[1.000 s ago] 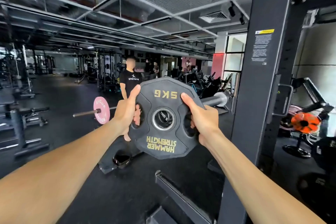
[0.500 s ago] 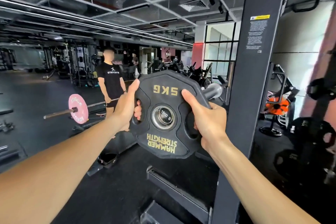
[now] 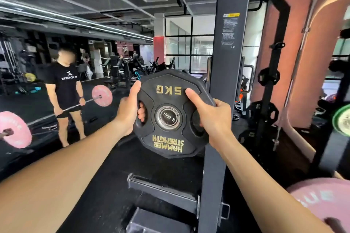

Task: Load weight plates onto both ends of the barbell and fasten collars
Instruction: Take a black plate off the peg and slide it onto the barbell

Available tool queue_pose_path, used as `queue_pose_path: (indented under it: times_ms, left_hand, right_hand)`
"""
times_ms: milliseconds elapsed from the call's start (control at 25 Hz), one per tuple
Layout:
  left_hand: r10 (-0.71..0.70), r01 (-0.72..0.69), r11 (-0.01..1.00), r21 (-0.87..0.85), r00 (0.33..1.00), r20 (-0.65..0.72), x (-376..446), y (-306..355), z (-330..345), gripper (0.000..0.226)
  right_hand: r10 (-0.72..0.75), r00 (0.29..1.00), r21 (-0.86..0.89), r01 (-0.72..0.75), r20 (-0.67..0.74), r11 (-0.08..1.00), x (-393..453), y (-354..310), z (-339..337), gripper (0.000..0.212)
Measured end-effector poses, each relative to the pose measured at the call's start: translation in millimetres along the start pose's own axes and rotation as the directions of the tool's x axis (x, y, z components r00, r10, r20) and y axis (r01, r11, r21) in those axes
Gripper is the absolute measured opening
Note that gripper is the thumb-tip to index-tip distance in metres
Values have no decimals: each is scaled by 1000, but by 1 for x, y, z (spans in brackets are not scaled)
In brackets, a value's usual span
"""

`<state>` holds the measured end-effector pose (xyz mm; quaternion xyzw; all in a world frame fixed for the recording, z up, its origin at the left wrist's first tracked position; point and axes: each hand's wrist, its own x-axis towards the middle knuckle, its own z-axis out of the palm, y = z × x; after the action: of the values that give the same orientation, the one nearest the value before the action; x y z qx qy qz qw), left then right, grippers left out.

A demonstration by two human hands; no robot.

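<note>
Left hand (image 3: 127,110): fingers hooked through the plate's grip slot, thumb on the rim.
Right hand (image 3: 213,117): curled round the opposite edge.
5 kg plate (image 3: 169,112): on the sleeve end (image 3: 168,116) (bore looks just started).
Advice: keep it square, push evenly.
Obstacle: rack upright (image 3: 223,89) touching its right.
Background: person lifting a pink-plated bar (image 3: 102,95).

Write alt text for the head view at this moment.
Both hands, left hand and right hand, grip a black 5 kg plate by its cutouts, its centre hole over the barbell end, beside a rack upright. A person holds a pink-plated bar behind.
</note>
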<state>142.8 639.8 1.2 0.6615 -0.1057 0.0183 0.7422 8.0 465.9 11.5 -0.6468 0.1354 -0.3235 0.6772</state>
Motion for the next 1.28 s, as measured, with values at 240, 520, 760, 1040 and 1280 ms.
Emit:
queue_pose_path:
  times_ms: [240, 520, 760, 1040, 1280]
  left_hand:
    - [29, -28, 999, -37, 999, 21, 28, -10, 12, 70]
    - [85, -86, 996, 12, 994, 69, 63, -17, 29, 70]
    - [93, -94, 996, 7, 993, 72, 109, -26, 59, 67]
    - [90, -88, 996, -35, 992, 90, 178, -45, 99, 65]
    - [93, -118, 989, 93, 967, 238, 232, -56, 114, 75]
  right_hand:
    - [-104, 993, -64, 100, -49, 993, 26, 10, 4, 56]
    - [-163, 984, -51, 159, -71, 986, 68, 29, 6, 58]
    - [-151, 985, -50, 147, -88, 988, 125, 46, 4, 61]
    - [-140, 985, -57, 135, -97, 989, 203, 64, 2, 63]
    - [-123, 987, -53, 118, -106, 992, 261, 86, 0, 62]
